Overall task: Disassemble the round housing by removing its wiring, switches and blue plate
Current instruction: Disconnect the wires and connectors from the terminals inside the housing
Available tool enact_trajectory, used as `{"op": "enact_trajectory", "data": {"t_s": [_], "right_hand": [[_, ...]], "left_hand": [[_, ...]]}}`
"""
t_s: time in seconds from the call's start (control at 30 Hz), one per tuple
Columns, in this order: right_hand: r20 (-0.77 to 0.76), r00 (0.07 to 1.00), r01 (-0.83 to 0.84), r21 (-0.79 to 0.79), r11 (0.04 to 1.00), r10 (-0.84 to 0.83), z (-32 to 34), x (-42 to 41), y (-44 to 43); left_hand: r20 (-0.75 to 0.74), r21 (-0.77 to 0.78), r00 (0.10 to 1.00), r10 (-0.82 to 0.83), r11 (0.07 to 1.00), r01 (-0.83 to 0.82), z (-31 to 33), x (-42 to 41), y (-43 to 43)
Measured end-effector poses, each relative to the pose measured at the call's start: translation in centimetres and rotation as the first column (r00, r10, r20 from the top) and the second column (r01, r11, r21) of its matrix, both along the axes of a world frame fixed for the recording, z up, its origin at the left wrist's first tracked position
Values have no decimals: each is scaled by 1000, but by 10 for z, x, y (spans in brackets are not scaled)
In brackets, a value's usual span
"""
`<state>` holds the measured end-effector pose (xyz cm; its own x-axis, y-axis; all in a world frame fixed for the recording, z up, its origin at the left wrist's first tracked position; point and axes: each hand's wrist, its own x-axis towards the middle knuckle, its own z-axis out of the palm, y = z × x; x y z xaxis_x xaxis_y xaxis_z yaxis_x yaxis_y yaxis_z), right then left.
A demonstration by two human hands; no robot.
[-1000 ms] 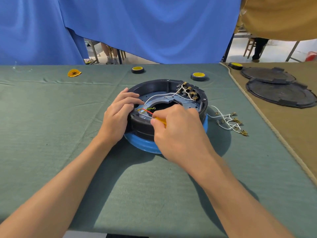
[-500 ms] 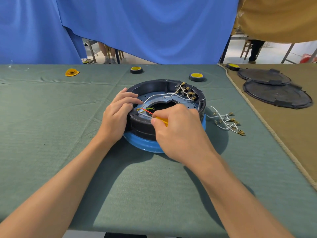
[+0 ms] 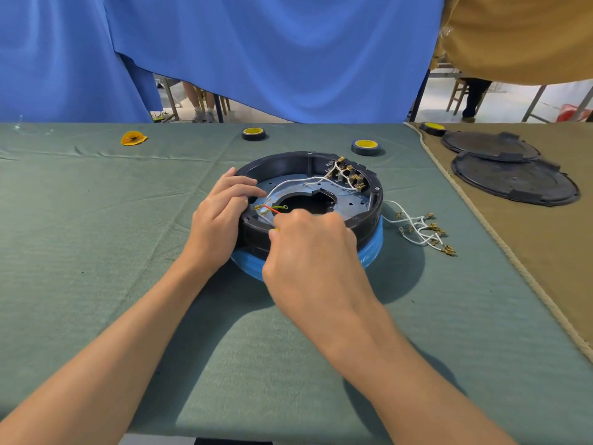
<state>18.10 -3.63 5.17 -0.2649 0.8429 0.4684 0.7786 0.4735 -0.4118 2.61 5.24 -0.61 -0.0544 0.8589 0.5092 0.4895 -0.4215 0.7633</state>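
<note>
A round black housing (image 3: 282, 163) on a blue base ring (image 3: 373, 248) sits mid-table. Inside lies a blue-grey plate (image 3: 348, 195) with a dark centre hole. White wires (image 3: 298, 183) run across it to brass-tabbed switches (image 3: 348, 175) at the far right rim. My left hand (image 3: 218, 220) grips the housing's left rim, fingers curled over onto the plate. My right hand (image 3: 308, 252) covers the near rim and pinches a red and yellow wire (image 3: 272, 209) with brass terminals. A loose white wire bundle (image 3: 420, 229) lies on the cloth to the right.
Green cloth (image 3: 96, 252) covers the table. Two tape rolls (image 3: 253, 133) (image 3: 365, 146) and a yellow scrap (image 3: 133, 138) lie at the back. On the brown cloth at right are two black round lids (image 3: 513, 184) and another tape roll (image 3: 432, 127). Blue curtains hang behind.
My right hand has drawn slightly nearer over the near rim, still pinching the coloured wire. My left hand keeps its hold on the rim.
</note>
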Motion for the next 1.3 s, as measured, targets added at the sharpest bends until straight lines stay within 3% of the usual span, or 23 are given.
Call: {"op": "enact_trajectory", "data": {"t_s": [0.1, 0.3, 0.6, 1.3], "right_hand": [[-19, 999, 46, 97, 994, -45, 2, -9, -8], [49, 998, 45, 93, 995, -50, -3, -13, -6], [-44, 999, -1, -40, 999, 0, -5, 6, 2], [-56, 997, 49, -103, 993, -55, 0, 4, 5]], "left_hand": [[-13, -10, 1000, 10, 1000, -10, 1, 1, -1], [12, 7, 1000, 11, 1000, -11, 1, 2, -4], [63, 13, 998, -1, 1000, 0, -1, 1, -2], [49, 12, 999, 4, 1000, -5, -2, 2, -2]]}}
